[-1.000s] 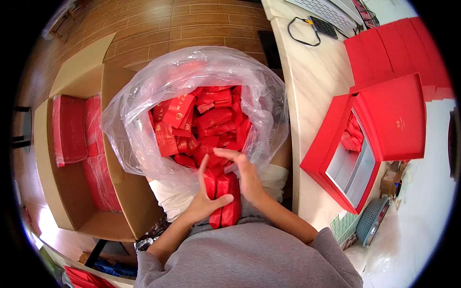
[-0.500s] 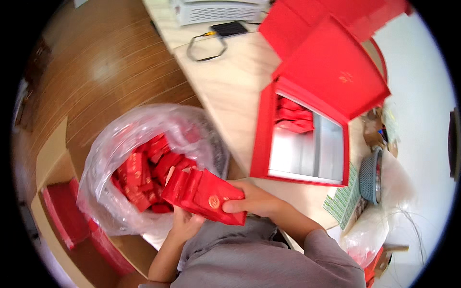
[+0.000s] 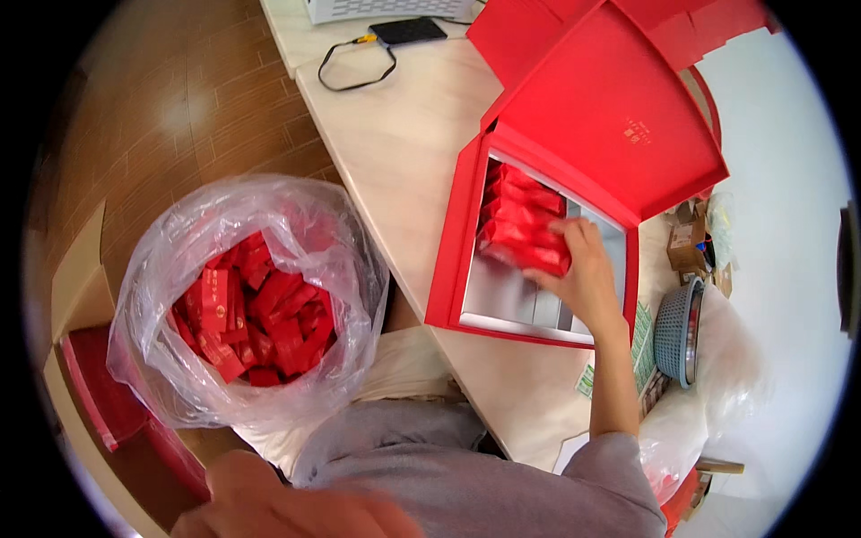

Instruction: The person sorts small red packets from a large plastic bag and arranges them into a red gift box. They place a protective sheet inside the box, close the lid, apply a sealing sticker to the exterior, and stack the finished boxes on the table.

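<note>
My right hand (image 3: 585, 267) reaches into an open red gift box (image 3: 446, 255) with a silvery inner tray. Its thumb and fingers grip the right end of a small stack of glossy red packets (image 3: 529, 244), which is slightly blurred. More red packets (image 3: 520, 186) lie in a row behind that stack, in the left part of the box. Close to the camera at the lower edge is my left hand (image 3: 278, 507), smeared by motion, its fingers unclear. Left of the table, a clear plastic bag (image 3: 143, 296) stands open with many loose red packets (image 3: 269, 309) inside.
The gift box stands on a pale table (image 3: 381, 170), its lid (image 3: 619, 112) tilted back. At the far side lie a black device (image 3: 408, 31) and a looped cable. A grey-blue basket (image 3: 674, 336) stands on the right. A cardboard box (image 3: 76, 260) is at left.
The stack of red packets, held in both hands over the bag before, is now inside the gift box under my right hand. My left hand has let go and moved down toward the lower edge.
</note>
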`<action>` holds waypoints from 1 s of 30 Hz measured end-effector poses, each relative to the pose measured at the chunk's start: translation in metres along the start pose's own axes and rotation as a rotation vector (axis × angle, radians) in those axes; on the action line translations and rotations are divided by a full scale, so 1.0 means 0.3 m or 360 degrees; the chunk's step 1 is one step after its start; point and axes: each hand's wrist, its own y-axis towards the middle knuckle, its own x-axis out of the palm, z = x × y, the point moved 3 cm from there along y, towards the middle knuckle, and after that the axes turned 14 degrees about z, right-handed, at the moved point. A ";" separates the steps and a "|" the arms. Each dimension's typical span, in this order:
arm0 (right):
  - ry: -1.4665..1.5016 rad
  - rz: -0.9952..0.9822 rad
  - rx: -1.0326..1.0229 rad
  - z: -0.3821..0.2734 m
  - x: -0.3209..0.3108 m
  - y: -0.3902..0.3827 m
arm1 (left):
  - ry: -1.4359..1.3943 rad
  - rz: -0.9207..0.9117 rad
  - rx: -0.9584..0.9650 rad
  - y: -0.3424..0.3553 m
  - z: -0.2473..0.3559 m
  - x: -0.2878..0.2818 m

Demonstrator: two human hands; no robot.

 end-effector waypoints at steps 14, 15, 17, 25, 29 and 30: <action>-0.0186 0.0121 -0.0095 0.000 0.082 -0.004 | -0.0178 -0.0099 -0.0057 -0.021 -0.085 -0.020; -0.0197 0.0141 -0.0124 0.003 0.084 -0.005 | -0.0177 -0.0097 -0.0055 -0.020 -0.086 -0.021; -0.0183 0.0145 -0.0134 0.010 0.084 -0.010 | -0.0187 -0.0112 -0.0063 -0.023 -0.095 -0.020; -0.0375 0.0030 -0.0060 0.070 0.134 -0.050 | -0.0240 -0.0134 -0.0091 -0.032 -0.113 -0.031; -0.0342 0.0014 -0.0016 0.065 0.136 -0.043 | -0.0255 -0.0133 -0.0098 -0.031 -0.111 -0.040; -0.0310 0.0009 -0.0022 0.048 0.131 -0.034 | -0.0245 -0.0127 -0.0095 -0.037 -0.103 -0.037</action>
